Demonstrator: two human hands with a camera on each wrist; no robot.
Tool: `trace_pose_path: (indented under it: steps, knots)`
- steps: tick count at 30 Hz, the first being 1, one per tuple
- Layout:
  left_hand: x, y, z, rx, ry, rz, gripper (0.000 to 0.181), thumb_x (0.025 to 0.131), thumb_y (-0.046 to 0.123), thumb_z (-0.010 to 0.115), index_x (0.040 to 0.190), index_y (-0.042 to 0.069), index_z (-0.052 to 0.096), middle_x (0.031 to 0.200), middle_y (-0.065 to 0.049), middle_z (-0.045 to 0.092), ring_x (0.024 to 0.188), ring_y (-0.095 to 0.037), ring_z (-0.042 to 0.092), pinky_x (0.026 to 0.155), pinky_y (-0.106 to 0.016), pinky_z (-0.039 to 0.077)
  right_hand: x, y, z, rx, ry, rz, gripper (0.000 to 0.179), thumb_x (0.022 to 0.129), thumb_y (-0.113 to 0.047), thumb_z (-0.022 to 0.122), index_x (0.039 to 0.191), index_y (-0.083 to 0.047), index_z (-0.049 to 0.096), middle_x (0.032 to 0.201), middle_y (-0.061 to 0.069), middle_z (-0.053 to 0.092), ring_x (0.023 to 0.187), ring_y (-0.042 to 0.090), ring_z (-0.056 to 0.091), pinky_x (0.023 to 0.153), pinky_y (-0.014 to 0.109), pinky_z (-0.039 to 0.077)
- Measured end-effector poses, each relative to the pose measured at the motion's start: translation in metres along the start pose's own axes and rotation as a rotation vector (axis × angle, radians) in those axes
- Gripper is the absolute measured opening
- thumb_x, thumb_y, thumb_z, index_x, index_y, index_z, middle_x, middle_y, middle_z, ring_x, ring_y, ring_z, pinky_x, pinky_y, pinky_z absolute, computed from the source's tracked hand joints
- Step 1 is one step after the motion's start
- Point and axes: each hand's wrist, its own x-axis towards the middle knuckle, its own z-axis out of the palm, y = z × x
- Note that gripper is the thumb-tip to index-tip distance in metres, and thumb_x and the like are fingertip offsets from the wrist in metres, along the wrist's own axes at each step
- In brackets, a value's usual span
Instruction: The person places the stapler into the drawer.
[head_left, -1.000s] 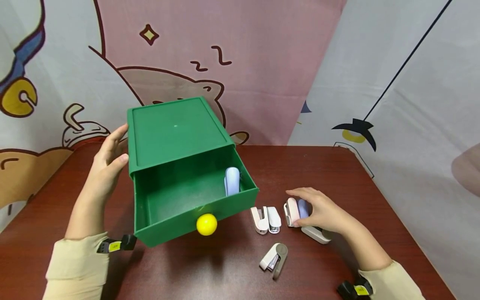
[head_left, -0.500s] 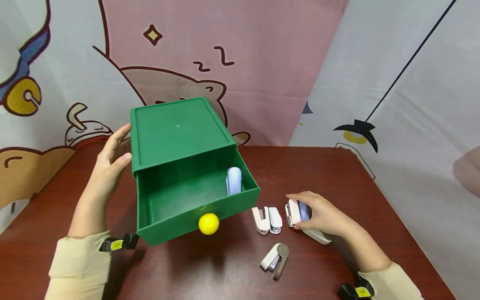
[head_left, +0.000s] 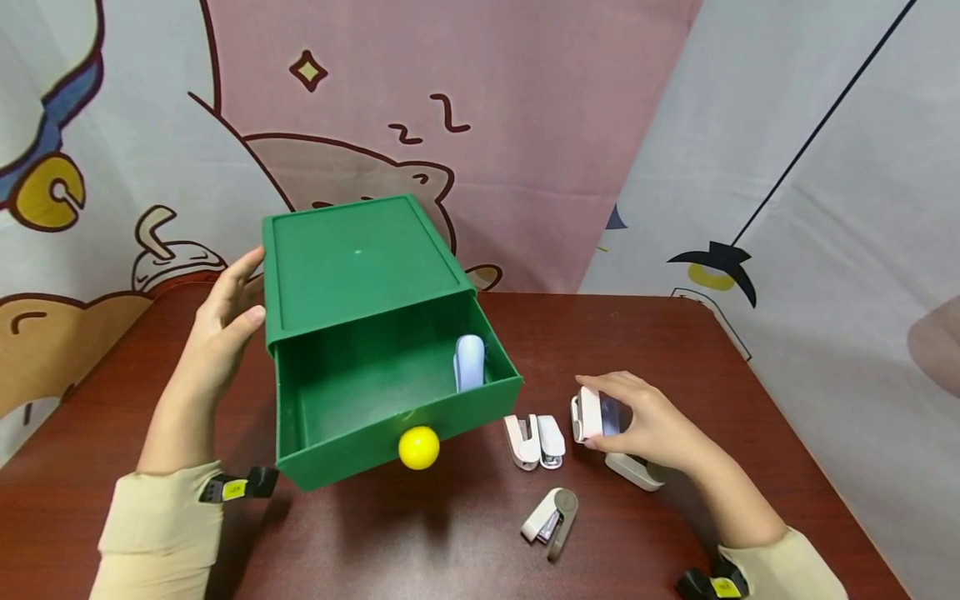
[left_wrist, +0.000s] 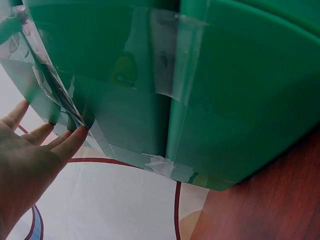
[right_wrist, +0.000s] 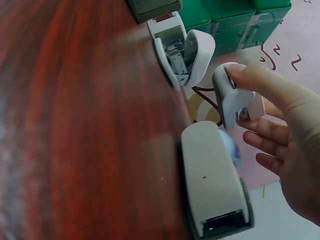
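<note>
A green drawer box (head_left: 360, 267) stands at centre-left with its yellow-knobbed drawer pulled out; a light-blue stapler (head_left: 469, 364) stands inside at the right. My left hand (head_left: 217, 342) touches the box's left side with extended fingers, fingertips against clear tape in the left wrist view. Between thumb and fingers, my right hand (head_left: 645, 421) pinches a pale pink-white stapler (right_wrist: 230, 100), raised slightly off the table. Just beside it is a blue stapler (head_left: 610, 415), partly hidden by the hand. Below the hand lies a white stapler with a dark base (right_wrist: 212, 175).
Two white staplers (head_left: 551, 442) sit side by side near the drawer's right corner. Closer to me, a white-and-grey stapler (head_left: 551, 523) lies spread on the brown table (head_left: 420, 550). A printed cloth (head_left: 525, 125) hangs behind the table.
My right hand has closed its pinch on the pale stapler and lifted it a little. The left hand and the box stay put; the head view shifted slightly.
</note>
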Motion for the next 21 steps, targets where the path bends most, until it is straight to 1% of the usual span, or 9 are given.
trace_pose_path:
  steps: [5, 9, 17, 21]
  knots:
    - [0.0, 0.0, 0.0, 0.001, 0.002, -0.002, 0.062, 0.09, 0.012, 0.061, 0.148, 0.011, 0.036, 0.148, -0.013, 0.034, 0.134, -0.026, 0.03, 0.094, -0.022, 0.037, 0.002, -0.008, -0.007, 0.015, 0.028, -0.005, 0.075, 0.066, -0.027, 0.089, 0.133, -0.015, 0.058, 0.119, -0.006, 0.058, 0.108, 0.013, 0.051, 0.085, 0.039, 0.045]
    - [0.0, 0.0, 0.0, 0.0, 0.004, -0.004, 0.063, 0.09, 0.012, 0.061, 0.148, 0.011, 0.036, 0.148, -0.013, 0.034, 0.134, -0.026, 0.03, 0.094, -0.022, 0.037, 0.006, -0.015, -0.013, 0.02, 0.058, -0.027, 0.076, 0.066, -0.027, 0.089, 0.133, -0.015, 0.058, 0.119, -0.006, 0.058, 0.109, 0.013, 0.051, 0.086, 0.037, 0.044]
    - [-0.001, 0.001, 0.0, 0.008, 0.004, -0.018, 0.062, 0.091, 0.013, 0.061, 0.148, 0.012, 0.036, 0.148, -0.012, 0.034, 0.135, -0.026, 0.029, 0.094, -0.022, 0.037, 0.019, -0.033, -0.027, 0.027, 0.13, -0.061, 0.08, 0.065, -0.023, 0.09, 0.136, -0.018, 0.055, 0.122, -0.001, 0.06, 0.113, 0.012, 0.048, 0.088, 0.04, 0.042]
    - [-0.001, 0.001, 0.0, 0.007, 0.002, -0.016, 0.062, 0.091, 0.013, 0.06, 0.148, 0.012, 0.035, 0.148, -0.011, 0.034, 0.135, -0.026, 0.029, 0.094, -0.022, 0.037, 0.026, -0.046, -0.034, 0.039, 0.167, -0.076, 0.081, 0.064, -0.02, 0.09, 0.137, -0.018, 0.055, 0.123, -0.003, 0.06, 0.115, 0.013, 0.047, 0.092, 0.032, 0.039]
